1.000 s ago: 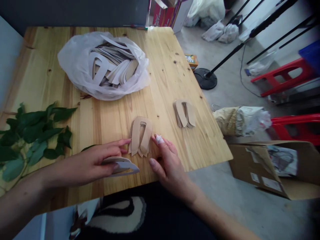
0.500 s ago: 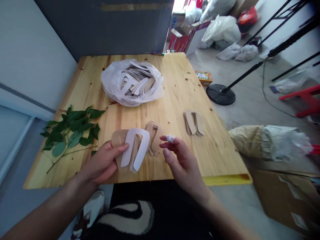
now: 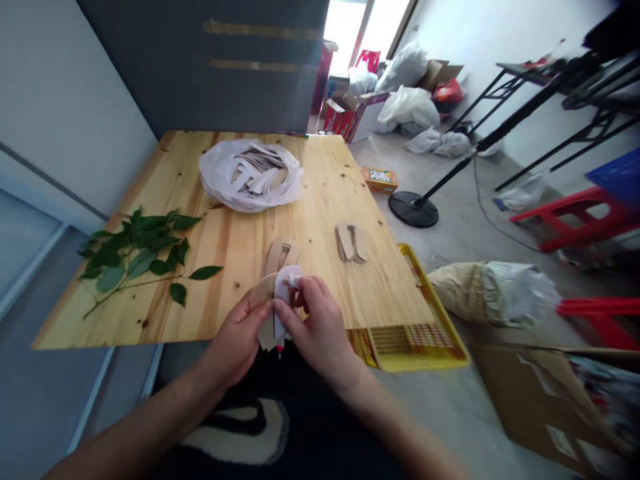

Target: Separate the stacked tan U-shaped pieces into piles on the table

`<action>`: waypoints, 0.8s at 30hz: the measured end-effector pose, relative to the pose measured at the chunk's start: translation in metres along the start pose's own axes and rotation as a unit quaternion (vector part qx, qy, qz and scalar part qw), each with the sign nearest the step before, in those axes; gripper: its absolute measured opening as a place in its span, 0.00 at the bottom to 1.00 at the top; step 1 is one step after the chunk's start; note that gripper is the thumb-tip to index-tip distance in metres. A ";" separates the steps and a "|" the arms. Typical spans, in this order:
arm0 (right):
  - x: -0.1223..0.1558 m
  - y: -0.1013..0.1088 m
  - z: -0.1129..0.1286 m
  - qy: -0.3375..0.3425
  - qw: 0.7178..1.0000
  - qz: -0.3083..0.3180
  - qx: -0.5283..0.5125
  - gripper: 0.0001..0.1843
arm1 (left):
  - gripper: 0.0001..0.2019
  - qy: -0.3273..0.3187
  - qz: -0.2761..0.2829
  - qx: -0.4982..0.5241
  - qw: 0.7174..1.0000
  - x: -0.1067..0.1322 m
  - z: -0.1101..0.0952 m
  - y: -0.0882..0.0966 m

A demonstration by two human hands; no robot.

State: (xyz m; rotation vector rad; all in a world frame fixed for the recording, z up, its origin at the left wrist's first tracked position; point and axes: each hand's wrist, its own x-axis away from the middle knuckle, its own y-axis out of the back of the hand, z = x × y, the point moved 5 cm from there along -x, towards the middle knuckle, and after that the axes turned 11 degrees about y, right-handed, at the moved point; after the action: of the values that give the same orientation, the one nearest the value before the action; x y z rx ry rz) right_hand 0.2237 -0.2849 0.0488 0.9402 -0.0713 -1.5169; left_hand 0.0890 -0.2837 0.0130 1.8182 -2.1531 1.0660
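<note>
Close to the table's front edge, my left hand (image 3: 240, 337) is closed on U-shaped paper cutouts (image 3: 265, 293), brown with a white one among them. My right hand (image 3: 317, 320) pinches the white U-shaped cutout (image 3: 283, 283) with thumb and fingers, and white wrapping covers one fingertip. Both hands meet at the cutouts, which partly hide behind the fingers. Just beyond them lies a stack of brown U-shaped cutouts (image 3: 274, 252) on the table. Farther right rests another brown stack (image 3: 351, 242).
A white plastic bag (image 3: 220, 177) full of cutouts sits at the back of the wooden table (image 3: 320, 193). Leafy twigs (image 3: 140, 250) lie at left. Under the right edge is a yellow crate (image 3: 425, 363). A black stand base (image 3: 413, 209) and a cardboard box (image 3: 540, 400) occupy the floor.
My right hand has moved left and taken hold of the white cutout. My left hand has shifted right and lower with the cutouts. The camera view has turned right and up.
</note>
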 end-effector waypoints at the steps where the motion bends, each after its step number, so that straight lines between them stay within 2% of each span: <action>1: 0.002 0.001 0.000 -0.003 1.000 -0.011 -0.004 0.07 | 0.18 -0.026 0.002 -0.036 0.999 0.002 0.000 -0.002; 4: 0.008 0.006 -0.002 -0.015 0.999 -0.038 -0.031 0.06 | 0.17 -0.097 -0.003 -0.138 0.986 0.008 -0.002 -0.005; 6: 0.012 0.008 -0.004 -0.028 0.997 -0.040 -0.062 0.04 | 0.17 -0.111 -0.009 -0.162 0.981 0.010 -0.002 -0.006; 14: 0.020 0.010 -0.006 -0.088 0.983 -0.023 -0.158 0.09 | 0.14 -0.088 -0.032 -0.105 0.990 0.011 0.005 -0.006; 17: 0.019 0.010 -0.006 -0.101 0.980 -0.024 -0.170 0.12 | 0.13 -0.097 -0.025 -0.081 0.992 0.010 0.006 -0.007; 24: 0.020 0.003 -0.011 -0.094 0.963 -0.028 -0.252 0.09 | 0.14 -0.134 -0.016 -0.057 0.989 0.004 0.007 -0.005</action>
State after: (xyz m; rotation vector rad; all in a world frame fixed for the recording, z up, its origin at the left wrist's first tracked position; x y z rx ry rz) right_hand 0.2347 -0.2977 0.0334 0.3926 0.1997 -1.5710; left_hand 0.0945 -0.2915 0.0121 2.0337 -2.2655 0.7102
